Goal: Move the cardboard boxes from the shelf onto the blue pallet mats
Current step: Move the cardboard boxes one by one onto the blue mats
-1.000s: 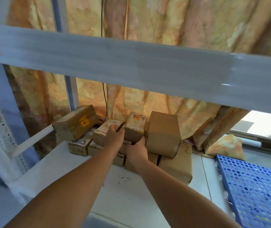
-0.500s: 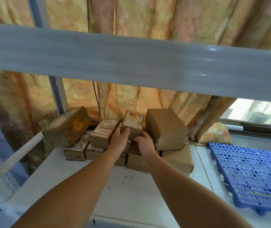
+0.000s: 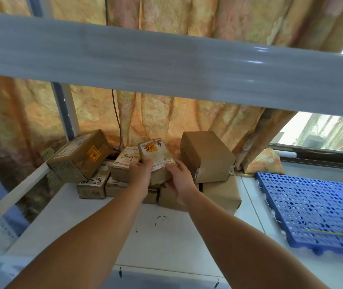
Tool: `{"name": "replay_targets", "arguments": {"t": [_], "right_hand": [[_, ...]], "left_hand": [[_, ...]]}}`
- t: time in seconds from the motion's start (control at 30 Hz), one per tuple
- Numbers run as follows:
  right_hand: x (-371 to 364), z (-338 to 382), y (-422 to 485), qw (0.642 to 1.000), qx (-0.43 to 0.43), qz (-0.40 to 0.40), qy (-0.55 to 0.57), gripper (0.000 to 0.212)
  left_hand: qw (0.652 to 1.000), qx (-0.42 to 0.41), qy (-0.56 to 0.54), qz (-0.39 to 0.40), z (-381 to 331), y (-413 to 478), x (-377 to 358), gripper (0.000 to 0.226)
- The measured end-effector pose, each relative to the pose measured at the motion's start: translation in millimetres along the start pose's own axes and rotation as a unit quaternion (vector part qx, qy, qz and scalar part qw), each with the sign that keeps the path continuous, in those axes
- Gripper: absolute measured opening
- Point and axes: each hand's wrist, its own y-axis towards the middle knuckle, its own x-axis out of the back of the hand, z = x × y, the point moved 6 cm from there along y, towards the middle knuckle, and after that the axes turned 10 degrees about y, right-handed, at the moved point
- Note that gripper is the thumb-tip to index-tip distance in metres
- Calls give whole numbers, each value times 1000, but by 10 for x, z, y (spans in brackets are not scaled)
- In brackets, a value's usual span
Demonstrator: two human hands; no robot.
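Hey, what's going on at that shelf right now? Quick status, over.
Left hand, right hand: both grip a small box atop the pile. Blue mat to the right, no box on it. Bigger box close on its right.

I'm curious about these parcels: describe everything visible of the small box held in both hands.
The small box is worn brown cardboard with an orange-marked label on top and a white printed strip near its front edge. It tilts toward the camera amid the other boxes. The left hand grips its left side, the right hand its right.
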Motion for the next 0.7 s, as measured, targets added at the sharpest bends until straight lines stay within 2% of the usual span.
{"name": "replay_targets", "arguments": {"t": [0.17,0.27,0.43,0.57,0.63,0.7], "right_hand": [[24,164,-33,997,52,14,62,41],[71,213,-34,995,62,22,79,51],[168,432,-80,989,88,59,104,39],[379,588,-170,984,101,96,110,34],[609,705,-218,983,103,78,130,31],[938,820,-257,984,104,46,140,35]], "left_hand": [[988,25,-144,43,-5,-76,-20,46],[981,6,-170,89,-71,-95,-28,60],[967,-41,-212,133,-355,-242,-171,67],[957,-74,-212,183,-577,-464,-525,86],[958,-87,-208,178,-638,-619,-698,78],[957,-62,-217,180,-616,-755,-887,61]]}}
